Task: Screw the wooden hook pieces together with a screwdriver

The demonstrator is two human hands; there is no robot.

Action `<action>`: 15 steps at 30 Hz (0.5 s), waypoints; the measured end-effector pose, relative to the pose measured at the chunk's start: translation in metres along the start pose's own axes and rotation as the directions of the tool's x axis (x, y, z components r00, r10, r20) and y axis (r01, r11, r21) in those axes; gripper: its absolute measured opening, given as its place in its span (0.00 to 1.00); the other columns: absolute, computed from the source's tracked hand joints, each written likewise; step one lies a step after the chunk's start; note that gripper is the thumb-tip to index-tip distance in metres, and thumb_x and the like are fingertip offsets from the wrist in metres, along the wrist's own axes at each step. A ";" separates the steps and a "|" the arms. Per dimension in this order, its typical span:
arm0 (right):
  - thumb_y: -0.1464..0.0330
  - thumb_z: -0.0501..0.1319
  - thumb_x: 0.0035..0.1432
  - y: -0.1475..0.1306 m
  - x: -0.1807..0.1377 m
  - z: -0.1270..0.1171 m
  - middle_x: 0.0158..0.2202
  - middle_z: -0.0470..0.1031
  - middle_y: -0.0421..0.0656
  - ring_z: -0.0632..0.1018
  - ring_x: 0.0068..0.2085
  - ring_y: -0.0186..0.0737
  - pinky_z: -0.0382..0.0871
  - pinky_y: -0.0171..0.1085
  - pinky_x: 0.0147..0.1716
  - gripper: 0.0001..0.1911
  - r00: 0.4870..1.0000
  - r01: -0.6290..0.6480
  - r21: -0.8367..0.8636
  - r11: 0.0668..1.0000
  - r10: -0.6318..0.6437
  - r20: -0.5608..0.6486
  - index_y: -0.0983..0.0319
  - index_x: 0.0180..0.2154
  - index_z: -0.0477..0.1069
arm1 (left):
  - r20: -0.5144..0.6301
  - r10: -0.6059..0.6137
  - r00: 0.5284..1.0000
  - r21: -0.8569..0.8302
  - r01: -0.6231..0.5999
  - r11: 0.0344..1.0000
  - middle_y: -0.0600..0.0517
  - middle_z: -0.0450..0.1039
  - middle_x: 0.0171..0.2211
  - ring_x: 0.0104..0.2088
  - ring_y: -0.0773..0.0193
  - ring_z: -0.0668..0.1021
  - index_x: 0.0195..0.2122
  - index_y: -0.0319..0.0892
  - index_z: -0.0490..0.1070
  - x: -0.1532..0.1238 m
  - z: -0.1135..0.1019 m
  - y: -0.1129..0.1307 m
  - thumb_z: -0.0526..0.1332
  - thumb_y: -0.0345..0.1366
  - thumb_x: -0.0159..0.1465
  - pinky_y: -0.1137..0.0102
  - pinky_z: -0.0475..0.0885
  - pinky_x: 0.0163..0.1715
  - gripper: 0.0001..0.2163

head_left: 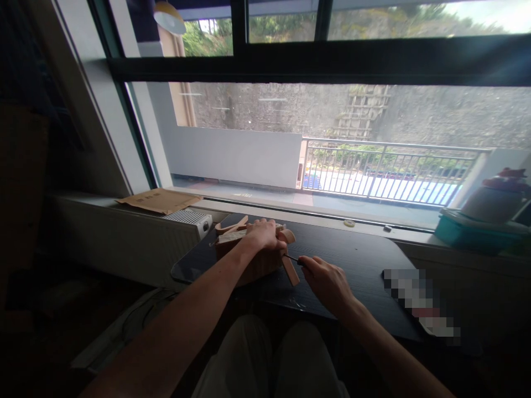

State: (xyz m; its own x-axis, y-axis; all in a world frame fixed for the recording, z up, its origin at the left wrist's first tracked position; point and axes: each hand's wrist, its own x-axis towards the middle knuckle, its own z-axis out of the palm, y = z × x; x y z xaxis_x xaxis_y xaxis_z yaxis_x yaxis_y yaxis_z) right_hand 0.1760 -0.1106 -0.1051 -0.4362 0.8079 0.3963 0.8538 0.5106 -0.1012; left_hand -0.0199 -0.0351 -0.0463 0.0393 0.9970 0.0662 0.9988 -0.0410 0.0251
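A small wooden piece of furniture or a box-like wooden assembly [253,271] rests on the dark table, with light curved wooden parts [232,225] sticking out at its left. My left hand [265,233] lies over its top, fingers bent around it and holding it. At its right side a flat wooden strip [291,270] slants down toward the table. My right hand [326,279] is closed around the dark handle of a screwdriver [293,258]. The screwdriver's thin shaft points left, its tip at the strip's upper end. Whether a screw sits there is too small to tell.
The black table [352,260] stands against a wide window. A pixelated flat object [418,301] lies at its right edge. A tape roll [349,223] and a teal box [464,232] sit along the sill. A brown envelope [161,200] covers part of the radiator [161,243].
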 end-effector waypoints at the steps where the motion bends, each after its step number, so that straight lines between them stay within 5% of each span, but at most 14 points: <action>1: 0.66 0.50 0.63 0.000 0.000 0.000 0.40 0.76 0.41 0.76 0.37 0.35 0.62 0.32 0.30 0.15 0.999 -0.033 0.050 0.998 0.033 0.001 0.55 0.50 0.67 | 0.001 0.001 1.000 -0.001 -0.001 1.000 0.40 0.67 0.51 0.51 0.45 0.69 0.47 0.44 0.64 0.000 0.000 0.000 0.59 0.61 0.45 0.56 0.63 0.48 0.33; 7: 0.64 0.51 0.62 0.000 0.000 -0.003 0.41 0.76 0.42 0.77 0.36 0.38 0.62 0.33 0.29 0.17 0.993 -0.111 0.055 0.992 0.109 0.052 0.56 0.52 0.65 | 0.005 0.009 1.000 -0.002 -0.009 1.000 0.41 0.68 0.50 0.51 0.45 0.69 0.47 0.44 0.65 0.002 0.001 -0.001 0.59 0.61 0.45 0.55 0.62 0.49 0.34; 15: 0.74 0.47 0.63 -0.001 -0.002 -0.004 0.37 0.72 0.43 0.73 0.29 0.33 0.57 0.32 0.23 0.17 0.987 0.161 -0.231 0.959 -0.160 0.023 0.57 0.50 0.66 | 0.004 0.012 1.000 -0.003 -0.012 1.000 0.40 0.68 0.50 0.51 0.45 0.69 0.46 0.44 0.65 0.000 -0.001 0.000 0.59 0.61 0.45 0.56 0.64 0.48 0.33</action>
State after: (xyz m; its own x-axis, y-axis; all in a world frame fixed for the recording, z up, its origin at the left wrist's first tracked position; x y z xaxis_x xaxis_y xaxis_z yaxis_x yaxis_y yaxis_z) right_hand 0.1773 -0.1136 -0.1023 -0.5735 0.7226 0.3860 0.8149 0.5517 0.1779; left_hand -0.0202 -0.0354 -0.0457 0.0510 0.9967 0.0624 0.9982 -0.0528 0.0269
